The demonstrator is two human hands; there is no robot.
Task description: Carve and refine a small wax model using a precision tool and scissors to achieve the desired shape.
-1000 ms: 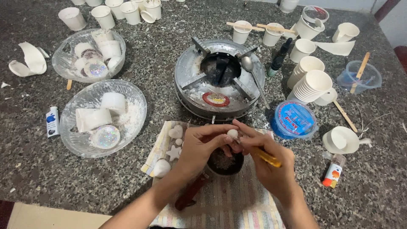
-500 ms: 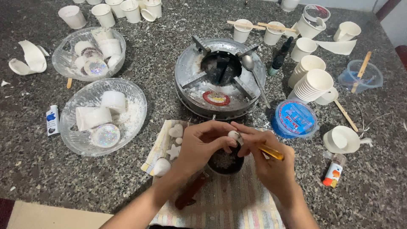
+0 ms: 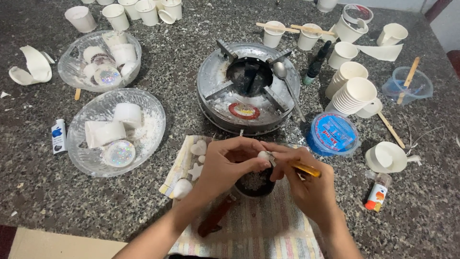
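Both hands meet over a small dark pot (image 3: 255, 183) that sits on a striped cloth (image 3: 258, 230) at the near edge of the speckled stone surface (image 3: 38, 192). The left hand (image 3: 225, 165) pinches a small white lump (image 3: 263, 155) between thumb and fingertips, holding it just above the pot's mouth. The right hand (image 3: 309, 184) is closed around a thin yellow-handled tool (image 3: 302, 168), whose tip touches the lump. A dark red handle (image 3: 215, 218) runs from the pot toward the person.

Just left of the hands, white moulded shapes (image 3: 197, 158), among them a heart and a star, lie on a second cloth. Beyond the hands stands a round metal stove (image 3: 249, 91) with a spoon (image 3: 286, 84) resting on its rim. To its right are a blue-lidded tub (image 3: 331, 134) and a stack of paper cups (image 3: 353, 96). On the left, 2 clear glass bowls (image 3: 117, 132) hold white cups and glittery discs. A small orange-capped bottle (image 3: 377, 197) lies well to the right
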